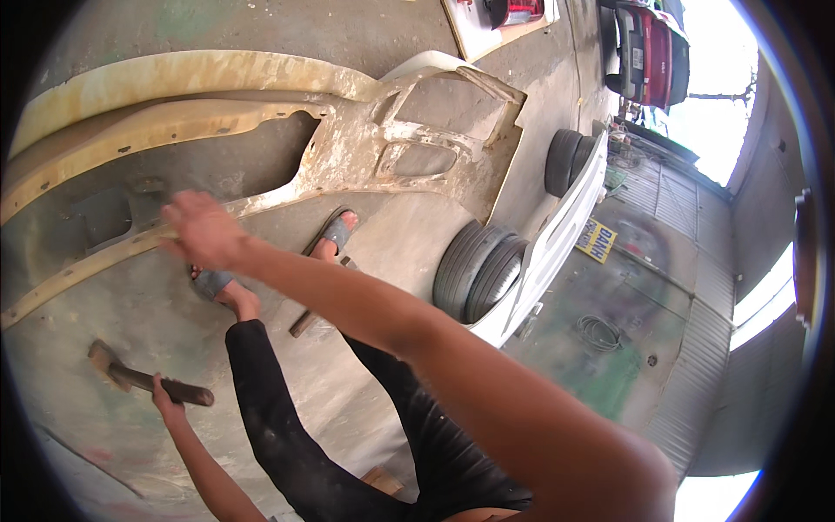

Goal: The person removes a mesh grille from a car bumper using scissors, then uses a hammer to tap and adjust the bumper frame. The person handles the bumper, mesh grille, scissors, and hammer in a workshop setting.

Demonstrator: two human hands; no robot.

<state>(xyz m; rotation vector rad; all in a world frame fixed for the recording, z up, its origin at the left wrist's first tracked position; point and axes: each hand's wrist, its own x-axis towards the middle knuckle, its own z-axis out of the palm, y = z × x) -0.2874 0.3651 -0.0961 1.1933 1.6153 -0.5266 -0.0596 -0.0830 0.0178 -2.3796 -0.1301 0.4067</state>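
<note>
My left hand (165, 396) is closed around the dark handle of a hammer-like tool (148, 380). Its broad, brownish head points left, held low over the floor; its exact kind is unclear. My right arm reaches across my body, and my right hand (204, 230), somewhat blurred, has its fingers apart and nothing visible in them. It appears over the near edge of a large, worn beige car bumper cover (339, 157) lying on the floor; I cannot tell whether it touches. The cover has large openings and patchy, scraped paint.
A stick-like bar (302, 323) lies by my sandalled feet (335, 230). Tyres (470, 265) stand beside a white panel (557, 235) at the right. A red tail light (517, 10) rests on a board at the far side. Beyond are a red vehicle (657, 56) and a coiled cable (598, 332).
</note>
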